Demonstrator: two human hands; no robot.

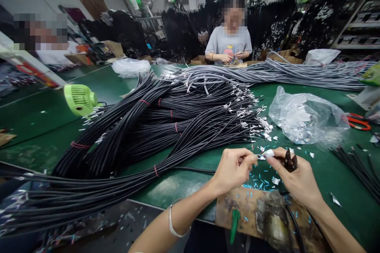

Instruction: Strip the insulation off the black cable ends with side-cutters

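My left hand (236, 168) is closed in a pinch on the stripped end of a black cable (197, 170), which runs in from the left. Thumb and forefinger of my right hand (298, 180) pinch the white wrapping (268, 153) at that same end, where thin coloured wires show. Dark pliers (290, 161) are also tucked in the right hand, jaws poking up between the fingers and handles hidden. Below both hands lie blue wire scraps (259, 184) and a wooden board (224, 207) with a green lever (234, 225) and a tape-wrapped block (274, 221).
Banded bundles of black cables (142, 126) cover the left and middle of the green table (166, 191). Grey cables (311, 75) lie behind. A clear plastic bag (308, 116), orange-handled scissors (359, 121) and a green fan (78, 99) stand around. A co-worker (230, 41) sits opposite.
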